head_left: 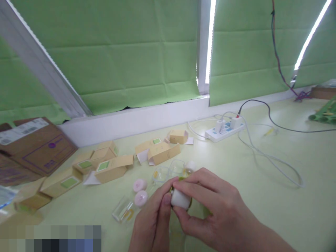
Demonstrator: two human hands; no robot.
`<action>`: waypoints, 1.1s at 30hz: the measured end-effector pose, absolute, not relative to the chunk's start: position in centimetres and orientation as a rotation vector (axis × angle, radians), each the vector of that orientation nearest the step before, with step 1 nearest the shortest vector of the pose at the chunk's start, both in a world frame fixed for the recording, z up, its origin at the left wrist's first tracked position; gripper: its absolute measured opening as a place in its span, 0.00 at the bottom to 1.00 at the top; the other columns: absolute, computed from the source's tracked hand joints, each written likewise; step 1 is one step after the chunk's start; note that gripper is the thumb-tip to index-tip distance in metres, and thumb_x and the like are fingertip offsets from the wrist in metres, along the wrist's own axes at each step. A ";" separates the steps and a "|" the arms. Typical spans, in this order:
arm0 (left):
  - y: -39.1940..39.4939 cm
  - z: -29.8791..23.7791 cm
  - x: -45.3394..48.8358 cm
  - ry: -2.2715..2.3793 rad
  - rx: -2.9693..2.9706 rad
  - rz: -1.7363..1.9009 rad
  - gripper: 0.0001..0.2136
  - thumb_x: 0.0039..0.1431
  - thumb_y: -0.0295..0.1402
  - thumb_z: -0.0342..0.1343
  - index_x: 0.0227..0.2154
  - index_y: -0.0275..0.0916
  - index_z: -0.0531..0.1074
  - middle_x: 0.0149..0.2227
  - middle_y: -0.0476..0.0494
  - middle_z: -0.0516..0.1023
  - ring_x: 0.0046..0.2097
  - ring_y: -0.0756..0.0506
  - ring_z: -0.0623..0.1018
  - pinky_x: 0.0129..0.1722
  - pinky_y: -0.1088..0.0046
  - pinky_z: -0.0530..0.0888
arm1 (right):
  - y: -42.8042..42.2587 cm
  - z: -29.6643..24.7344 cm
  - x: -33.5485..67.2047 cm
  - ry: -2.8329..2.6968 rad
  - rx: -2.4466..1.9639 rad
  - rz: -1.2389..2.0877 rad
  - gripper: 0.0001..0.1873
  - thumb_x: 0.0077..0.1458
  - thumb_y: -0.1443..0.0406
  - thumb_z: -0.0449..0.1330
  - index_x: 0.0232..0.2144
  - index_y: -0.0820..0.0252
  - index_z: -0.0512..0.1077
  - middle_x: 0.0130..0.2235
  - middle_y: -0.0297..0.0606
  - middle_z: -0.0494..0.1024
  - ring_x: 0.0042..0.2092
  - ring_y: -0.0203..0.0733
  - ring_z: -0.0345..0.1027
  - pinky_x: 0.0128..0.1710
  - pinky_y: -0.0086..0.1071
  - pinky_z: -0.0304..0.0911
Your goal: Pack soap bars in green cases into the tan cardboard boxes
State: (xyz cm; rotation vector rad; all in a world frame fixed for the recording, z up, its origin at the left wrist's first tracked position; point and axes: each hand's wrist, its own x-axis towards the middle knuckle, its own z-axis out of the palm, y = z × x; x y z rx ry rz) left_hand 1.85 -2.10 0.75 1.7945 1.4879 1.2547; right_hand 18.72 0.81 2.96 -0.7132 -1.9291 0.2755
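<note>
Both hands meet at the lower middle of the head view around a small white cylinder (181, 200) with olive-green showing at its edges. My left hand (153, 213) is closed, its fingertips pressed to the left side of the cylinder. Thumb and fingers of my right hand (214, 201) pinch it from above and from the right. To the left lie two pink round candle-like pieces (141, 198) and a clear cup (123, 209) on its side with a yellow mark. Just behind the hands are more clear cups (161, 174) and a whitish round piece (191, 166), partly hidden.
Several small yellow cartons (112, 168) with green labels lie across the table's left and middle, some with flaps open. A brown cardboard box (47, 147) stands far left. A white power strip (224, 131) with plugs and cables is behind on the right. Green blinds (141, 52) hang behind.
</note>
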 end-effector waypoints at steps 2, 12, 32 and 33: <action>-2.1 1.0 1.6 1.468 1.758 1.255 0.16 0.69 0.41 0.48 0.52 0.50 0.78 0.55 0.48 0.80 0.58 0.40 0.78 0.59 0.61 0.72 | 0.9 2.8 18.9 -1.920 -0.691 0.290 0.11 0.52 0.73 0.64 0.40 0.65 0.79 0.34 0.44 0.80 0.36 0.45 0.73 0.36 0.38 0.75; -1.8 -0.2 0.8 1.351 2.136 1.276 0.37 0.50 0.42 0.70 0.63 0.55 0.63 0.57 0.45 0.78 0.56 0.39 0.78 0.51 0.68 0.77 | 1.2 2.3 19.3 -1.806 -0.707 0.568 0.17 0.57 0.61 0.68 0.48 0.62 0.80 0.37 0.40 0.81 0.37 0.40 0.75 0.39 0.30 0.73; -1.2 0.7 1.0 1.464 1.689 1.472 0.16 0.49 0.30 0.64 0.43 0.42 0.75 0.42 0.47 0.83 0.43 0.42 0.82 0.46 0.66 0.79 | 5.4 0.7 20.0 -2.063 -1.283 0.404 0.17 0.60 0.67 0.58 0.51 0.60 0.74 0.50 0.45 0.77 0.54 0.52 0.67 0.55 0.48 0.63; -1.2 0.8 1.0 1.483 1.738 1.481 0.15 0.49 0.30 0.64 0.42 0.43 0.76 0.40 0.47 0.83 0.41 0.43 0.82 0.45 0.66 0.79 | 5.5 0.9 19.8 -2.096 -1.279 0.392 0.17 0.60 0.68 0.58 0.51 0.61 0.74 0.50 0.46 0.77 0.54 0.52 0.67 0.56 0.48 0.62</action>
